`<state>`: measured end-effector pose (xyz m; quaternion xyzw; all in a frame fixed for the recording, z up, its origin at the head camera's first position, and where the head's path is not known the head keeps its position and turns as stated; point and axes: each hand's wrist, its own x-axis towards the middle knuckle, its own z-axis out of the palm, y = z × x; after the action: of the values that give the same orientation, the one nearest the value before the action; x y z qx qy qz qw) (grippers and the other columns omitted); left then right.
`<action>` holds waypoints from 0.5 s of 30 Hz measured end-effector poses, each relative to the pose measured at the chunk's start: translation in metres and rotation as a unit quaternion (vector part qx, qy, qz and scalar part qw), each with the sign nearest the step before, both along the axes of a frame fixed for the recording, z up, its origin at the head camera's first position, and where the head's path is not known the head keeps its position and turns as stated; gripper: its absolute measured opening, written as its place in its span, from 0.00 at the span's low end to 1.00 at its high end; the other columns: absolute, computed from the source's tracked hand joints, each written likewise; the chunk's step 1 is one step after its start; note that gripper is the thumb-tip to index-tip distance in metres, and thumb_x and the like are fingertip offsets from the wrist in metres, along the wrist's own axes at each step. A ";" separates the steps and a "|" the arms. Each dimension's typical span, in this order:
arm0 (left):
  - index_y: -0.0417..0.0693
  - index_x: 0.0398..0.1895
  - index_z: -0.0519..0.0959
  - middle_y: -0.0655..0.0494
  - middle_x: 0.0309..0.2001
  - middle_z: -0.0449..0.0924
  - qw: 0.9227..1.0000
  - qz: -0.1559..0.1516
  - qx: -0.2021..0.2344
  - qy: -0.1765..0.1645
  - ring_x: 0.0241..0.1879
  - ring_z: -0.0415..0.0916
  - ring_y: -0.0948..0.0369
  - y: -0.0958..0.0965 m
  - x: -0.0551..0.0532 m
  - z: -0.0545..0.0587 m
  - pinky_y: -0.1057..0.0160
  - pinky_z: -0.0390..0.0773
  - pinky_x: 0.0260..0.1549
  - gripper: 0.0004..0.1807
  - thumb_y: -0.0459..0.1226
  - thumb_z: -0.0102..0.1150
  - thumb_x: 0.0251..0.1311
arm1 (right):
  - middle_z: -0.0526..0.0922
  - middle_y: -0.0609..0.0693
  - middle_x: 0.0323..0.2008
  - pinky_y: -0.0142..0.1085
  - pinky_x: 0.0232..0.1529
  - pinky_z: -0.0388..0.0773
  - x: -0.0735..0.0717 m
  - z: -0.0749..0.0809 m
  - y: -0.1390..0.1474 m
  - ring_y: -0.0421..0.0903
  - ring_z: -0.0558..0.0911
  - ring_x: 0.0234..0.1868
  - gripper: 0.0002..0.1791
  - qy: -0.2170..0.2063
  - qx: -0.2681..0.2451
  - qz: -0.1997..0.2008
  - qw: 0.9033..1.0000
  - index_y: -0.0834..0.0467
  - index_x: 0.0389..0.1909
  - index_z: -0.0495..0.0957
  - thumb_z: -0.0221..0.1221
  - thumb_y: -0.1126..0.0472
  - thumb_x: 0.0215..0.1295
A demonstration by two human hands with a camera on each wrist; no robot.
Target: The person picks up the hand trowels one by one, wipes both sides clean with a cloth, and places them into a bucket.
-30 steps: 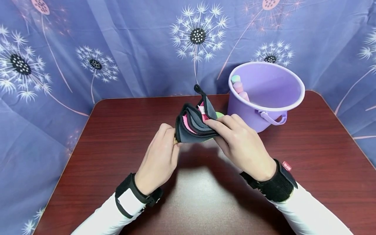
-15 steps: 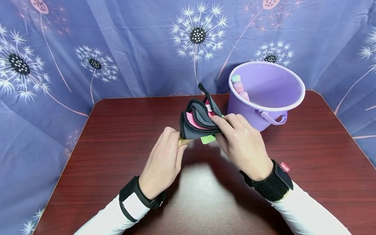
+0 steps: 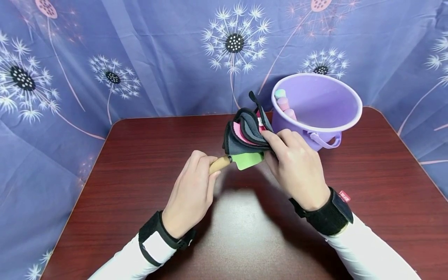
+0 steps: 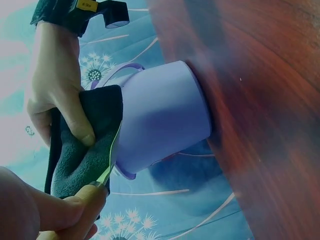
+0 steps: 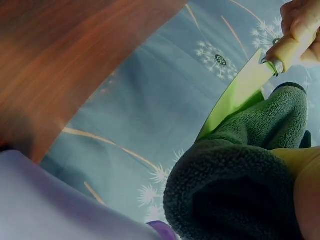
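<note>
In the head view my left hand (image 3: 190,196) grips the wooden handle of a knife with a green blade (image 3: 247,160). The blade points right, its far part hidden by a folded dark grey cloth (image 3: 241,137) with black edging, a pink layer and a loop. My right hand (image 3: 297,167) pinches the cloth, thumb below and fingers above, around the blade's far part. In the left wrist view the right thumb presses the fleecy cloth (image 4: 85,150) against the blade. The right wrist view shows the bare green blade (image 5: 240,95) emerging from the cloth beside the handle's metal collar.
A purple bucket (image 3: 316,122) with a side handle stands at the back right of the dark red wooden table (image 3: 147,147). Pastel cylinders (image 3: 282,103) lean inside its left wall. A blue curtain (image 3: 157,58) with dandelion prints hangs behind.
My right hand has drawn the cloth up and rightward along the blade, towards the bucket. More of the handle and green blade shows beside my left hand, which has shifted slightly.
</note>
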<state>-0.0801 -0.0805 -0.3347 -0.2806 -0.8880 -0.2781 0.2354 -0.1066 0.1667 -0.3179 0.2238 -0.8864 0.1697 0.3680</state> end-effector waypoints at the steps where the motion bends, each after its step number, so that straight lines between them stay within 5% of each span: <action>1: 0.39 0.49 0.75 0.52 0.41 0.67 1.000 0.001 0.000 0.000 0.38 0.66 0.58 0.000 0.000 0.001 0.62 0.71 0.38 0.10 0.35 0.53 0.71 | 0.76 0.53 0.33 0.49 0.31 0.73 0.000 0.000 0.001 0.55 0.75 0.34 0.22 0.000 -0.001 -0.002 1.000 0.57 0.57 0.80 0.54 0.64 0.61; 9: 0.38 0.50 0.75 0.51 0.42 0.68 1.000 0.002 0.007 0.005 0.38 0.66 0.58 -0.005 0.001 0.007 0.63 0.71 0.37 0.10 0.34 0.54 0.70 | 0.77 0.55 0.35 0.51 0.38 0.73 -0.003 0.004 0.009 0.57 0.76 0.38 0.21 -0.002 0.005 -0.015 1.000 0.58 0.58 0.79 0.56 0.62 0.64; 15: 0.38 0.50 0.75 0.50 0.42 0.68 1.000 0.001 0.013 0.019 0.38 0.66 0.58 -0.008 0.002 0.013 0.63 0.71 0.36 0.10 0.33 0.55 0.69 | 0.76 0.55 0.33 0.50 0.34 0.72 -0.004 0.006 0.012 0.56 0.74 0.33 0.21 0.007 0.001 -0.020 1.000 0.58 0.58 0.80 0.57 0.64 0.62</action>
<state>-0.0777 -0.0882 -0.3217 -0.2815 -0.8803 -0.2836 0.2559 -0.1106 0.1791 -0.3117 0.2078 -0.8882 0.1596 0.3775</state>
